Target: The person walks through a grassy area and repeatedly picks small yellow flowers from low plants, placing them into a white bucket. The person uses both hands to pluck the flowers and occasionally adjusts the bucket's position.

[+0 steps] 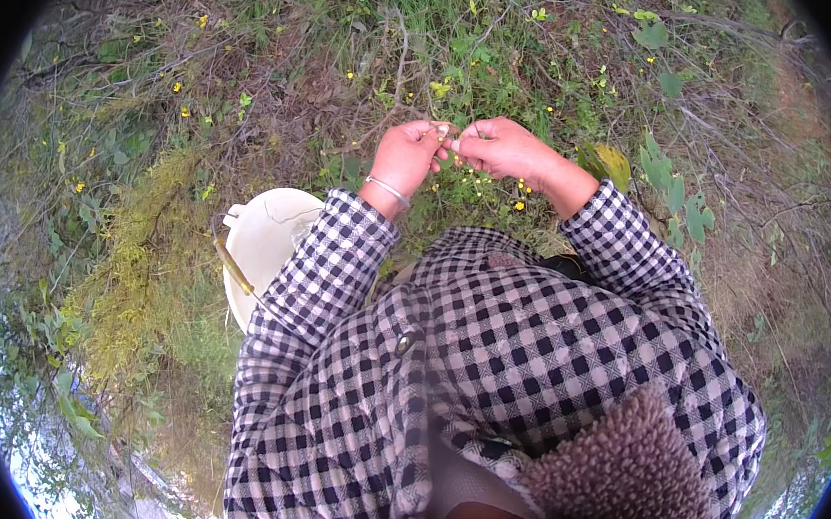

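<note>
Above the undergrowth, in front of my body, both hands meet with their fingertips almost touching. A small whitish thing [443, 131], too small to name, is pinched between the thumb and fingers of my left hand [407, 154]. There is a pale bangle [388, 190] around that wrist. My right hand [505, 148] has its thumb and fingers drawn together beside the whitish thing; whether anything is between them is hidden. Small yellow flowers [520, 206] show below the hands. Near my left forearm is a white bucket [259, 231], partly covered by the checked sleeve [335, 266].
The bucket's wire handle carries a yellowish grip [231, 265]. Dry bare branches [402, 56] rise ahead of my hands. Leafy stems [661, 167] stand at the right, and a yellow-green bush [130, 260] grows left of the bucket. Grass and weeds cover the ground.
</note>
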{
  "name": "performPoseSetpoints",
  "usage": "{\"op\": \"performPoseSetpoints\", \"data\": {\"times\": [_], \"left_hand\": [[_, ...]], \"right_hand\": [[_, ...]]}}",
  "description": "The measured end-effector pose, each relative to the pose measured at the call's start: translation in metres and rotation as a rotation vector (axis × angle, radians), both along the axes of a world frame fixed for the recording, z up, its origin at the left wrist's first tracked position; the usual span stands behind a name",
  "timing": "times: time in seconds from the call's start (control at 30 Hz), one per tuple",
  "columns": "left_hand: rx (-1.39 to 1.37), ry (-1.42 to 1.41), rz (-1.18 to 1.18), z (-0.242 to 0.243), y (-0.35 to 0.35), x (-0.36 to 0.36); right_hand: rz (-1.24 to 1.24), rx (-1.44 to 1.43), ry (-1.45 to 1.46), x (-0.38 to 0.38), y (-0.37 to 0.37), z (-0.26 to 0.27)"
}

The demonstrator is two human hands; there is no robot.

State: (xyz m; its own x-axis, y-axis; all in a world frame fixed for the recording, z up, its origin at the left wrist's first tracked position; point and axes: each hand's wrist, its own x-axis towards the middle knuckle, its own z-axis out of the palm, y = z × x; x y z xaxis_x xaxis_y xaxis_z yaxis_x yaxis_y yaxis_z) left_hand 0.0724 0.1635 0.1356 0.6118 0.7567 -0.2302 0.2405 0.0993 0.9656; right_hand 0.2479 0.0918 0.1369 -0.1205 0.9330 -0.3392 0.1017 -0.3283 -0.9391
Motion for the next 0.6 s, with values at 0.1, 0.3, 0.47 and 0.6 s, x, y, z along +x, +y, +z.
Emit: {"op": "performPoseSetpoints", "data": {"times": [0.1, 0.3, 0.47, 0.6], "left_hand": [[-0.008, -0.001, 0.030, 0.007, -0.007, -0.003], [-0.108, -0.033, -0.005, 0.007, -0.022, 0.002], [-0.274, -0.132, -0.054, 0.010, -0.018, -0.008], [-0.508, -0.271, 0.029, 0.014, -0.011, -0.011]], "right_hand": [[-0.133, -0.044, 0.166, 0.004, 0.000, 0.000], [-0.232, 0.143, 0.178, 0.001, 0.001, -0.008], [-0.208, 0.124, 0.366, 0.009, 0.001, -0.012], [-0.165, 0.123, 0.315, 0.014, -0.002, -0.009]]}}
